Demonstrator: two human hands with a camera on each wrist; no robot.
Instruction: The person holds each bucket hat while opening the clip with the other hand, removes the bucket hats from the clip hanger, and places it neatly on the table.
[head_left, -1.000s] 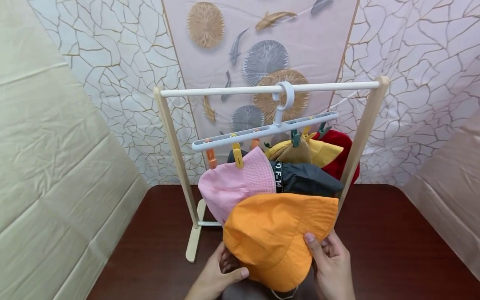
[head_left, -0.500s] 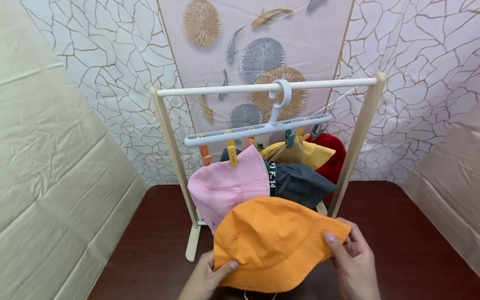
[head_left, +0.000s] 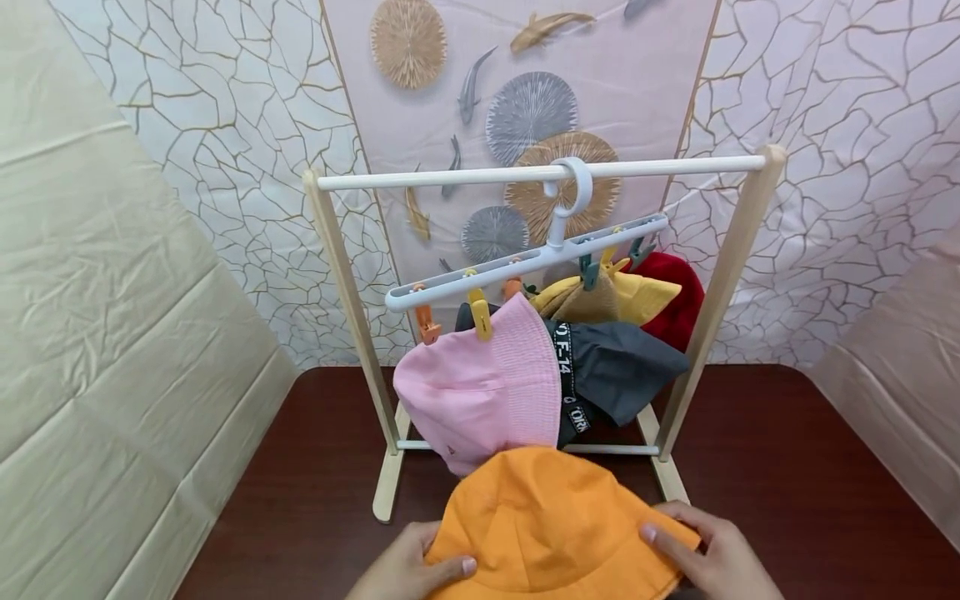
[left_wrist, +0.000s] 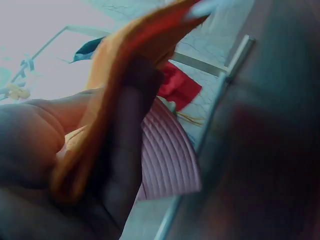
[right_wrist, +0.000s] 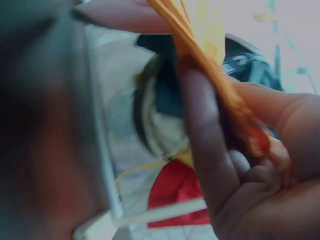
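Note:
An orange bucket hat (head_left: 547, 525) is stretched between both hands near the bottom of the head view. My left hand (head_left: 416, 562) pinches its left brim, thumb on top; the left wrist view shows the brim (left_wrist: 107, 95) between thumb and fingers. On the other side my right hand (head_left: 701, 550) grips the right brim, its fingers folded beneath the cloth (right_wrist: 215, 75). Just beyond, a pink bucket hat (head_left: 480, 387) hangs from an orange clip (head_left: 427, 325) and a yellow clip (head_left: 480, 314). The orange hat's crown slightly overlaps the pink hat's lower edge.
A pale blue clip hanger (head_left: 525, 262) hangs tilted from the white rod (head_left: 465, 177) of a wooden rack (head_left: 345, 317). Behind the pink hat hang a dark grey hat (head_left: 622, 367), a yellow hat (head_left: 648, 298) and a red hat (head_left: 678, 296). The rack stands on a dark brown table (head_left: 795, 475).
Both hands have lowered the orange hat toward me, and the right hand has moved outward, spreading the brim. More of the pink and grey hats shows. The hanger has swung slightly.

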